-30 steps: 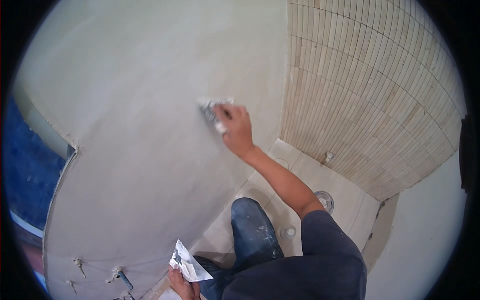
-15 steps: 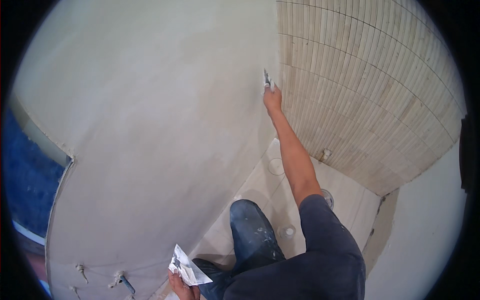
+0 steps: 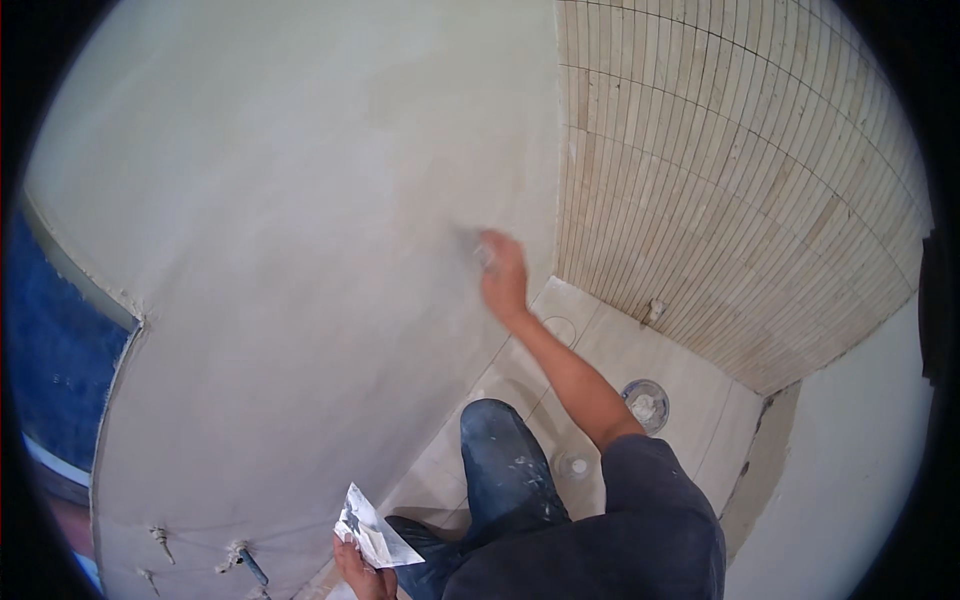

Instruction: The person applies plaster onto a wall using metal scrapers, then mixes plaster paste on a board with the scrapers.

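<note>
Left hand (image 3: 362,574) with white-streaked triangular blade (image 3: 379,541)

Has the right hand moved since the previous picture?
Yes: the right hand moved left, away from the tiled wall, and lower in the picture.

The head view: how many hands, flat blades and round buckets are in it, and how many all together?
Hands: 2 (left hand, right hand)
Flat blades: 2 (left blade; right blade, blurry)
Round buckets: 1 (bucket on the floor)
Total: 5
</note>
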Motion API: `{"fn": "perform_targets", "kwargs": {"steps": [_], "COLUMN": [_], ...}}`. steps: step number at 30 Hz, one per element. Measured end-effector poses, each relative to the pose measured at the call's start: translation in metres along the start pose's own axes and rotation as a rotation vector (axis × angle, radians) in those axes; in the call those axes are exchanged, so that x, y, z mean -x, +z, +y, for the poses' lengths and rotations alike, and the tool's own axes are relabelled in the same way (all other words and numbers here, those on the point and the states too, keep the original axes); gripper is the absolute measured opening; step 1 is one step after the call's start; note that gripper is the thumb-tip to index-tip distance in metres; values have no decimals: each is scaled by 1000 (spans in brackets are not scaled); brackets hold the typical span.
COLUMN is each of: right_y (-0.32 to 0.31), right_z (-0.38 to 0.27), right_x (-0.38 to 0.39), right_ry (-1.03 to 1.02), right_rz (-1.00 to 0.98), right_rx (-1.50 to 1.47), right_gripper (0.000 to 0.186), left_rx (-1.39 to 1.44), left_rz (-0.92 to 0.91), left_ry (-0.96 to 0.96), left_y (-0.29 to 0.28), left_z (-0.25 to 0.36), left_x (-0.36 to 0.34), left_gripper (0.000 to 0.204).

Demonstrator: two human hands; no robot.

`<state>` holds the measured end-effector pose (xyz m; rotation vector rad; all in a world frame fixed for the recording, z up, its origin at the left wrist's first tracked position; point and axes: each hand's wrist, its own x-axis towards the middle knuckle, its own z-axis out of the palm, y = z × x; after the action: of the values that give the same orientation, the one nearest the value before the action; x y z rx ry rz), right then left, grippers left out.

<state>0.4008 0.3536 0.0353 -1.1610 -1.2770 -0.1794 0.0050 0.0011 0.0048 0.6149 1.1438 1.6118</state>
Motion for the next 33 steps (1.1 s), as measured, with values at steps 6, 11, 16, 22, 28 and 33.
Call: {"fn": "perform_targets", "kwargs": {"steps": [6,11,16,22,28,33], "right_y": [-4,50,11,-22,26,45], "right_z": [131,68,18,153,116,-10], "right_x": [-69,-5,43,-73,-65,41], "right_ry": [400,162,-30,499,447,102], "right_rz": [165,146,-165,230,217,-13], "right_rx": [104,277,-18,61,-98,-5], "right_gripper": [41,58,52,31,37,76], "left_rx": [21,8,41,34,11,62], "left_rz": [-42,4,19,-124,1,-11], "left_ry": [-21,-6,1,-45,5,9], "left_y": [-25,-21,-12,-12,-33,-10], "left_z": [-19,-19,-4,-15,-25,-7], "left_x": [-7,-6,-5,-9,-7,-1], "left_gripper": [40,39,40,40,41,43]}}
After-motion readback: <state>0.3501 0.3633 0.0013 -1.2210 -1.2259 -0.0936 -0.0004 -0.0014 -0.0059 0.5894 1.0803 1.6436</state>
